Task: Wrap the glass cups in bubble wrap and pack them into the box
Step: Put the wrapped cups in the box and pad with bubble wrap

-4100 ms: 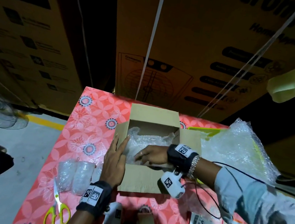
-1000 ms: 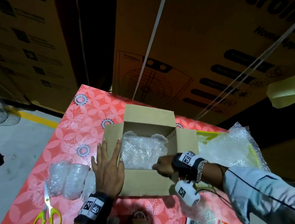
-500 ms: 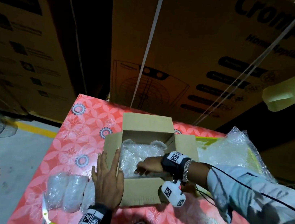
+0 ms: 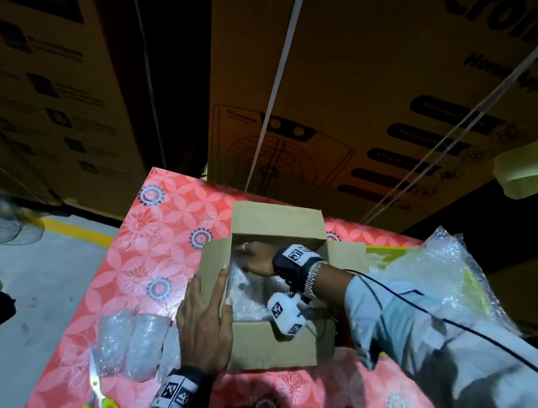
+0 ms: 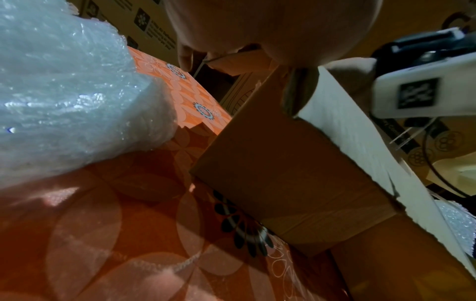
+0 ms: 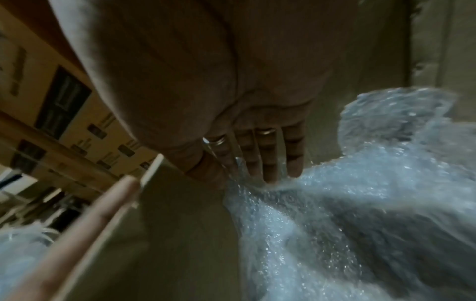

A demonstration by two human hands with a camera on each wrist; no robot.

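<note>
Inside the box (image 4: 278,350), the right hand (image 4: 254,260) presses straight fingers onto the bubble wrap (image 6: 335,213) — flatten it gently. The left hand (image 4: 203,327) lies flat against the box's side; wrapped cups (image 4: 128,343) wait just beside it.

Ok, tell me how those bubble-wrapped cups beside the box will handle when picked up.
The wrapped cups probably feel light and squashy outside, since the wrap looks puffy. The shiny plastic may slip. Lying on their sides on the table, they could roll if nudged.

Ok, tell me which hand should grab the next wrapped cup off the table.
Left. The left hand rests flat on the box flap, right beside the wrapped cups; the right hand is inside the box on bubble wrap.
</note>
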